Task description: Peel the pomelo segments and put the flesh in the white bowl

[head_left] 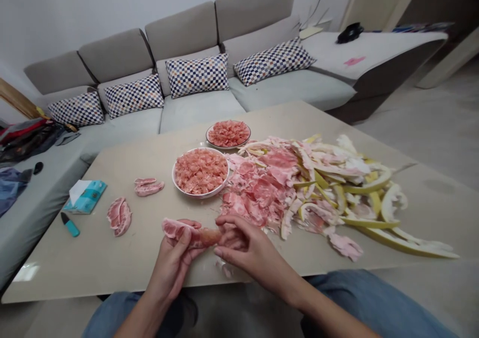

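Over the table's near edge, my left hand [177,253] is closed around a pomelo segment [209,236]. Its pink membrane [172,227] is still on at the left part, while peeled flesh shows at the right end. My right hand [243,243] is at that bare end, thumb and index finger apart and the other fingers curled; whether they touch the flesh is hard to see. Left of my hands lie a pomelo segment in membrane [119,216] and another pale pink piece [148,187]. A white bowl [201,195] heaped with pink pulp stands just beyond my hands.
A second plate [229,147] of pulp stands farther back. To the right spreads a pile of pink membranes [258,193] and yellow-green rind [374,223]. A tissue pack [88,198] and a teal-handled tool [70,225] lie at left. Behind the table [157,273] runs a grey sofa [198,111].
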Action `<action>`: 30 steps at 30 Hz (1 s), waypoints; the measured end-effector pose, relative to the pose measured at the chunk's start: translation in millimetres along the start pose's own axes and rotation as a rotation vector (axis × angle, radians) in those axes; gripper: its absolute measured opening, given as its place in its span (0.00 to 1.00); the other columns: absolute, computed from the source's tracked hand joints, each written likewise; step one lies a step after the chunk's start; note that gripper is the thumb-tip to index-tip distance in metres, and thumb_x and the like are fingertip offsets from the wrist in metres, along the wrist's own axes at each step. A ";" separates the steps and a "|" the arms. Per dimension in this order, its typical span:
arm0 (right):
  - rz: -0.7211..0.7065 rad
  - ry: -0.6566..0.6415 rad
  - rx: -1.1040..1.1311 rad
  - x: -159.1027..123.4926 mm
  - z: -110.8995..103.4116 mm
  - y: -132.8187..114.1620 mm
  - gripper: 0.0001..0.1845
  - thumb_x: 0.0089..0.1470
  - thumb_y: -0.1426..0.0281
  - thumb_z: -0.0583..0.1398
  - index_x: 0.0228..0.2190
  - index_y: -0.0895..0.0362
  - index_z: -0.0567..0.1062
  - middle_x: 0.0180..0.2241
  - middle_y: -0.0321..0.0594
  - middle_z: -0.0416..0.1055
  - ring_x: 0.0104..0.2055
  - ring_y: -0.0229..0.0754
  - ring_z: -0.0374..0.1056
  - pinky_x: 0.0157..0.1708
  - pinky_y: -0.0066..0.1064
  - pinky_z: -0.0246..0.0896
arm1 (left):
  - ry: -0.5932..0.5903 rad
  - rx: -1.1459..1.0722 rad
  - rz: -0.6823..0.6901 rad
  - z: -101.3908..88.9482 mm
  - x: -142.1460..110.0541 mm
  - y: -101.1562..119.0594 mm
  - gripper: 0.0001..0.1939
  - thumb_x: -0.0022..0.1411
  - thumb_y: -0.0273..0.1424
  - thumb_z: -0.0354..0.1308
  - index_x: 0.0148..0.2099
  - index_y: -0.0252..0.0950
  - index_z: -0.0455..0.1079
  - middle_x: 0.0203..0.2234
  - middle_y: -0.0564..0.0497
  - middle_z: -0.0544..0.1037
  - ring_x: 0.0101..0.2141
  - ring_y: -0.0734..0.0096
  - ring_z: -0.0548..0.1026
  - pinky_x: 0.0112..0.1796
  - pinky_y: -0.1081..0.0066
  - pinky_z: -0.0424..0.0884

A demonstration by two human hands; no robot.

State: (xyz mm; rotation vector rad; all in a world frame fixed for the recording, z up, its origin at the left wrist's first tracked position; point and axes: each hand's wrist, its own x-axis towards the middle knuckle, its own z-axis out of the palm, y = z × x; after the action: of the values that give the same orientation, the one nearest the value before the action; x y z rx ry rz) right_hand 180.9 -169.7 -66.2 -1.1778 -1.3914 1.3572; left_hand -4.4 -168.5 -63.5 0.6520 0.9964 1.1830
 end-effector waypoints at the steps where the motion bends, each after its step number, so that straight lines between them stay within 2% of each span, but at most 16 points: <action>1: -0.005 -0.003 -0.015 0.5 -2.7 -1.3 0.22 0.45 0.70 0.68 0.44 0.55 0.72 0.34 0.38 0.73 0.30 0.38 0.71 0.30 0.29 0.70 | 0.004 0.001 0.006 -0.5 0.6 0.8 0.12 0.58 0.36 0.64 0.41 0.35 0.71 0.39 0.49 0.77 0.38 0.62 0.79 0.37 0.68 0.76; 4: -0.071 0.018 -0.075 1.8 -6.4 -4.7 0.12 0.49 0.70 0.66 0.38 0.56 0.76 0.31 0.37 0.74 0.31 0.38 0.71 0.31 0.27 0.68 | 0.005 0.033 0.029 1.9 -0.6 -0.6 0.15 0.55 0.35 0.67 0.43 0.35 0.70 0.40 0.48 0.77 0.38 0.63 0.80 0.36 0.70 0.75; 6: -0.116 0.022 -0.098 1.6 -6.0 -6.0 0.05 0.51 0.69 0.64 0.33 0.56 0.77 0.31 0.38 0.75 0.30 0.37 0.71 0.31 0.26 0.68 | 0.004 0.047 0.063 5.6 -3.0 -3.3 0.23 0.49 0.32 0.71 0.46 0.37 0.68 0.41 0.49 0.77 0.40 0.62 0.80 0.40 0.69 0.74; 9: -0.169 0.028 -0.094 0.0 -4.2 -6.9 0.04 0.52 0.69 0.64 0.32 0.56 0.78 0.32 0.39 0.76 0.30 0.37 0.72 0.31 0.26 0.68 | -0.007 0.072 0.118 10.5 -5.8 -7.0 0.33 0.44 0.28 0.73 0.51 0.42 0.61 0.37 0.52 0.79 0.41 0.61 0.80 0.46 0.65 0.71; 12: -0.206 0.027 -0.087 -1.8 -3.2 -7.5 0.05 0.50 0.69 0.65 0.32 0.56 0.78 0.32 0.39 0.76 0.31 0.38 0.72 0.30 0.25 0.68 | -0.024 0.144 0.145 11.8 -6.1 -8.8 0.35 0.48 0.27 0.72 0.53 0.43 0.56 0.31 0.55 0.79 0.36 0.67 0.80 0.44 0.68 0.70; 15: -0.205 0.027 -0.075 -3.2 -2.8 -8.5 0.05 0.49 0.69 0.66 0.31 0.57 0.79 0.31 0.39 0.76 0.31 0.38 0.72 0.29 0.25 0.67 | -0.014 0.174 0.158 11.2 -5.5 -8.9 0.38 0.47 0.28 0.71 0.55 0.42 0.54 0.31 0.55 0.80 0.33 0.69 0.79 0.41 0.69 0.70; 19: -0.065 -0.008 0.028 -3.8 -3.7 -9.7 0.07 0.50 0.66 0.66 0.31 0.57 0.80 0.30 0.39 0.76 0.29 0.38 0.72 0.29 0.26 0.67 | -0.010 0.175 0.130 12.5 -5.6 -7.7 0.43 0.44 0.28 0.73 0.57 0.42 0.52 0.30 0.54 0.80 0.32 0.68 0.78 0.38 0.70 0.70; 24: 0.175 -0.145 0.294 -0.5 -8.6 -9.7 0.13 0.47 0.61 0.68 0.30 0.58 0.79 0.29 0.36 0.76 0.31 0.36 0.70 0.33 0.26 0.67 | -0.023 0.154 0.078 15.9 -8.0 -4.2 0.43 0.43 0.30 0.73 0.57 0.41 0.53 0.27 0.55 0.79 0.28 0.70 0.76 0.34 0.72 0.69; 27: 0.258 -0.205 0.450 2.2 -9.6 -7.7 0.17 0.43 0.58 0.70 0.30 0.58 0.78 0.29 0.35 0.74 0.31 0.35 0.69 0.32 0.25 0.66 | -0.041 0.127 0.061 16.1 -8.8 -2.1 0.42 0.44 0.30 0.73 0.57 0.40 0.54 0.26 0.55 0.78 0.27 0.70 0.76 0.33 0.72 0.68; 30: 0.304 -0.192 0.547 2.8 -7.7 -4.8 0.18 0.41 0.58 0.71 0.30 0.57 0.78 0.29 0.34 0.73 0.32 0.35 0.69 0.33 0.25 0.66 | -0.015 0.095 0.031 14.0 -8.0 -0.7 0.42 0.44 0.28 0.73 0.58 0.39 0.55 0.27 0.54 0.78 0.27 0.72 0.75 0.33 0.73 0.68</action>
State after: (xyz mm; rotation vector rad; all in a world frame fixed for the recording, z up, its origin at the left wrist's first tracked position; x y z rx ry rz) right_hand 187.6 -165.3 -61.1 -0.9245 -0.8891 1.9542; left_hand 7.9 -175.3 -55.6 0.7526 1.0381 1.1620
